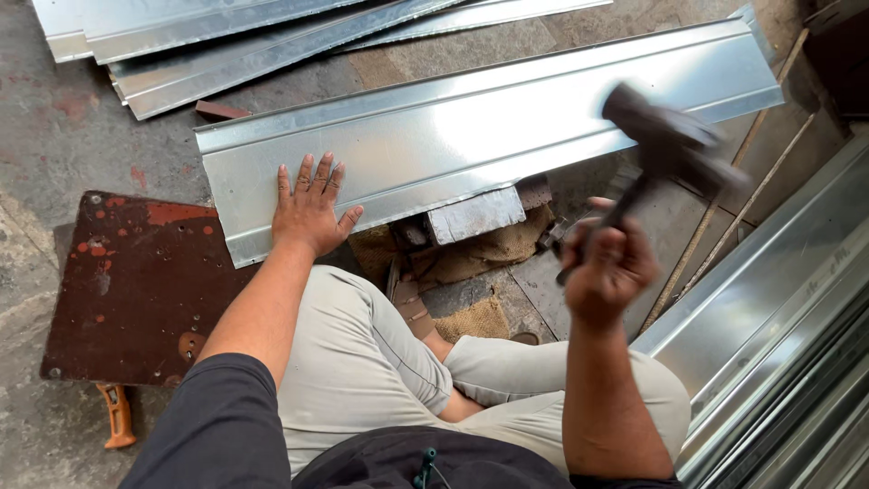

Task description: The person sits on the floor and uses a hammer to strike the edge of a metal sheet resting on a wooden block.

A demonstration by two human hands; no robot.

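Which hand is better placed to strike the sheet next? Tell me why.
Likely the right hand: it grips the raised hammer above the metal sheet. The left hand lies flat on the sheet, holding it down.

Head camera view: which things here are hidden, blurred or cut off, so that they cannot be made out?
- Dark hammer in the right hand: blurred by motion, so the head's shape is unclear.
- Long folded galvanized sheet-metal panel under the flat left hand: its underside rests on a grey metal block, whose lower part is hidden.
- Orange-handled tool: its working end hidden by the rusty brown plate.
- Stacked sheets: cut off by the top edge.
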